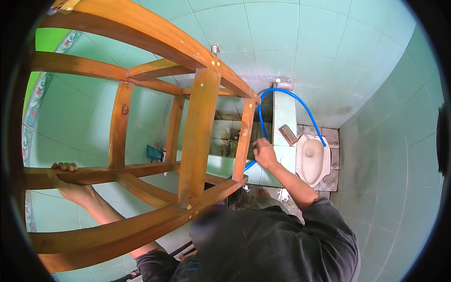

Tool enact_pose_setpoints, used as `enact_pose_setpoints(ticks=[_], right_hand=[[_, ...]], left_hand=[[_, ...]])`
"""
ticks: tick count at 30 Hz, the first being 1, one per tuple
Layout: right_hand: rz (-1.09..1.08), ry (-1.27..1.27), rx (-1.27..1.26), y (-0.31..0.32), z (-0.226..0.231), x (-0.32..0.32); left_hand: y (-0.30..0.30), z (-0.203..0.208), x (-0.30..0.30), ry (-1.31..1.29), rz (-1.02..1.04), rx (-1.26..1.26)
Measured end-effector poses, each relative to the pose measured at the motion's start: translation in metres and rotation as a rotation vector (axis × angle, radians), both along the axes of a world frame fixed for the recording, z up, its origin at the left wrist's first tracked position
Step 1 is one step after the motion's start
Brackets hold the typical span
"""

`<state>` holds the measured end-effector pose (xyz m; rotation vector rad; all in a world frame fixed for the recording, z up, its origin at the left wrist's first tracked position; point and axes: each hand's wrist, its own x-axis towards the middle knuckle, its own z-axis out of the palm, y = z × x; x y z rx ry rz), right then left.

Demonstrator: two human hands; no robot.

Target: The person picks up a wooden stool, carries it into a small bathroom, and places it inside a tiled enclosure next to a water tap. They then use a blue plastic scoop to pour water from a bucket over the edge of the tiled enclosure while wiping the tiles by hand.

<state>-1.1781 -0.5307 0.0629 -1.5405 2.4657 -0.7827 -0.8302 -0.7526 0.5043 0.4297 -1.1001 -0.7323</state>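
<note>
The brown wooden frame point(199, 136) is at the left and middle, up off the floor, its long side running left to right, with the near end at the left. The left hand point(73, 185) grips its low rail. The right hand point(264, 152) is curled by the end post; I cannot tell if it touches. Behind, a tiled tank point(213, 164) has dark patches inside. A blue hose point(300, 101) bends over to the squat toilet point(310, 167).

Your left arm point(105, 211) reaches out to your left, its hand point(73, 191) clasped with fingertips point(64, 166) showing above the palm, while your right forearm point(296, 183) angles forward and inward, its hand point(264, 154) half-curled and slightly blurred at the fingers.
</note>
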Motion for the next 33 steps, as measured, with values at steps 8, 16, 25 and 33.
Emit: enact_pose_setpoints(ticks=[8, 16, 25, 33], right_hand=[[0.204, -0.465, -1.212, 0.008, 0.319, 0.057], [-0.255, -0.701, -1.079, -0.035, 0.363, 0.086], [-0.104, -1.343, -0.814, -0.053, 0.339, 0.094], [0.003, -1.289, -0.834, -0.085, 0.357, 0.044]], left_hand=[[-0.002, -0.005, -0.006, 0.021, -0.061, -0.003], [0.005, 0.010, 0.002, 0.090, 0.014, 0.146], [-0.011, -0.013, 0.017, 0.125, -0.283, -0.136], [-0.008, 0.027, -0.003, 0.069, -0.234, -0.108]])
